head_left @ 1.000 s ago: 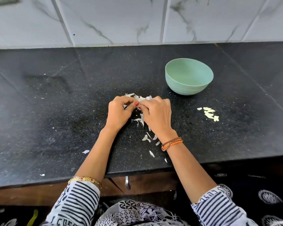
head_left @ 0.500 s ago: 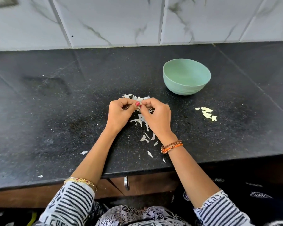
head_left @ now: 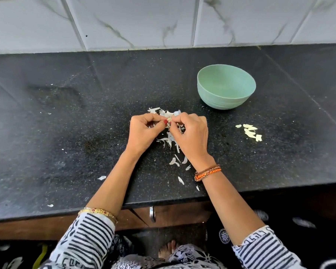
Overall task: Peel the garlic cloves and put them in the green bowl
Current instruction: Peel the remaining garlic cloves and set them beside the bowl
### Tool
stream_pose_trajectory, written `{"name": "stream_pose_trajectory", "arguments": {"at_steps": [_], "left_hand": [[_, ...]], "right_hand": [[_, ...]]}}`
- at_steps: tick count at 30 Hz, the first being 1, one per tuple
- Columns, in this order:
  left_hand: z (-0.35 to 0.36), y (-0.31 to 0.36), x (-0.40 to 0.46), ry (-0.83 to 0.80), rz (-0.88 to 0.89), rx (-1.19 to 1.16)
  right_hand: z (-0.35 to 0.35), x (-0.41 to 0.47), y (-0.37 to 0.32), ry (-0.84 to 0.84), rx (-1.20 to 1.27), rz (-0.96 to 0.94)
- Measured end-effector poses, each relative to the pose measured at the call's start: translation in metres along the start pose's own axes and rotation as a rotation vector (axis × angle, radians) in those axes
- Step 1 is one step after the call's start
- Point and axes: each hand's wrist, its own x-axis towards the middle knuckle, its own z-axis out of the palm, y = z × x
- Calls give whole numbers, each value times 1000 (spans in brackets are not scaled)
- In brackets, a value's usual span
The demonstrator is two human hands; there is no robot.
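since a moment ago little has shifted: left hand [head_left: 144,131] and right hand [head_left: 190,133] still pinch one garlic clove [head_left: 169,119] over the table [head_left: 66,133], peeling unfinished, green bowl [head_left: 226,87] well apart.

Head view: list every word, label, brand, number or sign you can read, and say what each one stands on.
None can be read.
Green bowl: plain, no label or mark.
Black countertop and marble wall tiles: no writing.
Sleeves: black and white stripes and shapes that look a little like letters, but they are only pattern, no readable words.
Bracelets: no text.
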Motion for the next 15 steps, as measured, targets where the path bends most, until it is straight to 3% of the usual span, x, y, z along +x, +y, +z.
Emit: {"name": "stream_pose_trajectory", "arguments": {"at_steps": [4,7,9,12,15], "left_hand": [[-2,0,-1,-27,-24,-56],[-1,2,-2,-41,-44,-91],[0,3,-3,-67,-48,-125],[2,3,-2,-41,-57,-130],[1,1,0,58,-59,-106]], "right_hand": [[0,-1,0,39,-26,-101],[-1,-4,1,22,5,-68],[-8,-5,0,-42,160,75],[-21,1,-6,-167,612,410],[-24,4,-5,-126,721,549]]}}
